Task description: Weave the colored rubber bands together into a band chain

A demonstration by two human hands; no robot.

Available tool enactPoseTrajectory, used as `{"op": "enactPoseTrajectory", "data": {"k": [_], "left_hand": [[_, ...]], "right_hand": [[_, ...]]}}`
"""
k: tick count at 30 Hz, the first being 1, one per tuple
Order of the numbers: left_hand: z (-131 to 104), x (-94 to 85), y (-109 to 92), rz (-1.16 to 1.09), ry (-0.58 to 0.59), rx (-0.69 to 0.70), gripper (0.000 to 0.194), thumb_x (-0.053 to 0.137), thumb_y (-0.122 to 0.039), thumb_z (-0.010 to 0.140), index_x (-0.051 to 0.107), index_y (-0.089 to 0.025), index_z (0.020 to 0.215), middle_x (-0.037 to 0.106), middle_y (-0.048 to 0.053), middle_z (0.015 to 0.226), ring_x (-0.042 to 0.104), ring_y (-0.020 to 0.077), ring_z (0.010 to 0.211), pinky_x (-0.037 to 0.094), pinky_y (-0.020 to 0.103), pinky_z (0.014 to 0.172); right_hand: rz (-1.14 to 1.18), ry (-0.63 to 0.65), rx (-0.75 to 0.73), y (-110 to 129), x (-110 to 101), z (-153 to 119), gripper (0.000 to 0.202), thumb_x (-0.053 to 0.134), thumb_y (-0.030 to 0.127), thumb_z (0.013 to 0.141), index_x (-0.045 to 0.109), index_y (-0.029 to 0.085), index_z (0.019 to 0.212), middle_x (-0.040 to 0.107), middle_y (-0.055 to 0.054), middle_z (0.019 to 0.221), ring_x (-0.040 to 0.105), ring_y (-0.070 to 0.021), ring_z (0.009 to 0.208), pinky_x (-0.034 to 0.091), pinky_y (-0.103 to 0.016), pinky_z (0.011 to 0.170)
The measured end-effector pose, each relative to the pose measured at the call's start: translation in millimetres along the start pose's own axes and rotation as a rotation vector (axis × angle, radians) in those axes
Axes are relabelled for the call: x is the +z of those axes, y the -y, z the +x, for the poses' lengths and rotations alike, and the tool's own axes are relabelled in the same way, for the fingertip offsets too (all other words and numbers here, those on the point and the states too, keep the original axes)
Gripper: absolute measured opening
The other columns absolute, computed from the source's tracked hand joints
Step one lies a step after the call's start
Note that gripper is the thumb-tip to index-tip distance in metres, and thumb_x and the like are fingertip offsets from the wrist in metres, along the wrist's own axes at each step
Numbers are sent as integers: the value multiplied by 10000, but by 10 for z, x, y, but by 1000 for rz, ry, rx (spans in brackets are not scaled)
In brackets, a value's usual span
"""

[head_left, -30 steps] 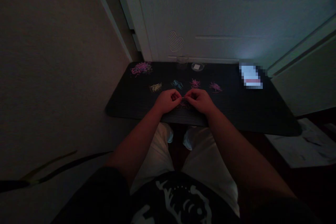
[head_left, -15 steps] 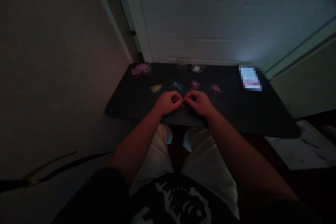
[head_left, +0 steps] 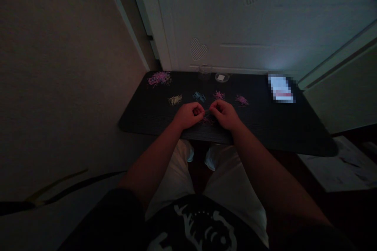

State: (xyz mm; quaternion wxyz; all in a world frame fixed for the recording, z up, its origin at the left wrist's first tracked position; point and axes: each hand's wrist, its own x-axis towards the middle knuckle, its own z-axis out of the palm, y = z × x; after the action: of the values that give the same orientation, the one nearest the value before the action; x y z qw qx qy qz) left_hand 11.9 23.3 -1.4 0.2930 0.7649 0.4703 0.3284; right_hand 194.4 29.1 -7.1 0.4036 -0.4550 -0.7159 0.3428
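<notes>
My left hand (head_left: 191, 115) is closed in a pinch over the near middle of the dark table (head_left: 265, 125); what its fingertips hold is too small to make out. Close by on the right, my right hand (head_left: 223, 113) also pinches, its fingertips a small gap from the left ones. Below and between them lies a pile of thin pinkish strands (head_left: 208, 120), partly hidden by the hands. Beyond the hands sit small separate piles: pale yellow strands (head_left: 175, 99), blue strands (head_left: 199, 96), pink strands (head_left: 219, 95) and purple-pink strands (head_left: 242, 100).
A larger mixed-colour pile (head_left: 159, 79) lies at the far left corner. Along the back edge stand a clear cup (head_left: 205, 72) and a round clear lid (head_left: 222, 77) with a white square on it. A bright, pixelated device (head_left: 281, 87) lies at right. A white door (head_left: 235, 19) rises behind.
My right hand has moved slightly right and away, opening a small gap between the fingertips. More of the pinkish pile beneath shows. The left hand has stayed nearly still.
</notes>
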Motion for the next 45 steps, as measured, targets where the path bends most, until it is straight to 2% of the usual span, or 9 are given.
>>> {"op": "enactPoseTrajectory", "data": {"k": [6,14,22,29,36,45], "left_hand": [[-3,1,2,8,-7,9,119,578,-238,728,613,-143,790,598,-3,678,512,94,595,402,214,557],[-5,-2,-13,-1,-51,58,268,615,-291,741,603,-167,978,639,8,842,497,84,605,409,216,575],[2,-5,-30,53,-49,35,170,568,-286,780,648,-163,866,611,-2,724,506,96,598,405,226,589],[4,-12,-36,62,-44,27,186,563,-300,787,656,-160,865,616,4,719,516,104,613,403,226,589],[7,1,-15,62,-50,34,192,553,-305,795,655,-158,866,632,10,746,522,106,621,404,229,592],[2,0,-23,62,-41,29,182,567,-289,776,661,-155,857,632,6,720,516,101,593,400,226,567]], "right_hand": [[40,-2,14,-29,1,7,121,535,295,772,537,177,743,513,6,639,465,-117,583,361,-243,542],[-64,28,-23,1,3,-5,99,528,263,775,557,173,749,544,2,643,475,-119,588,357,-244,551],[-70,45,-24,-5,2,0,111,521,273,784,560,176,746,542,3,648,481,-120,587,364,-250,558],[-40,27,-9,7,-1,4,119,512,273,787,565,174,748,541,4,649,485,-122,600,372,-250,566],[1,66,-23,28,-7,-18,139,576,243,722,586,175,843,543,15,642,474,-109,557,367,-236,527],[-41,77,-8,-1,14,-9,88,557,250,722,597,173,738,553,7,610,472,-108,536,360,-233,504]]}}
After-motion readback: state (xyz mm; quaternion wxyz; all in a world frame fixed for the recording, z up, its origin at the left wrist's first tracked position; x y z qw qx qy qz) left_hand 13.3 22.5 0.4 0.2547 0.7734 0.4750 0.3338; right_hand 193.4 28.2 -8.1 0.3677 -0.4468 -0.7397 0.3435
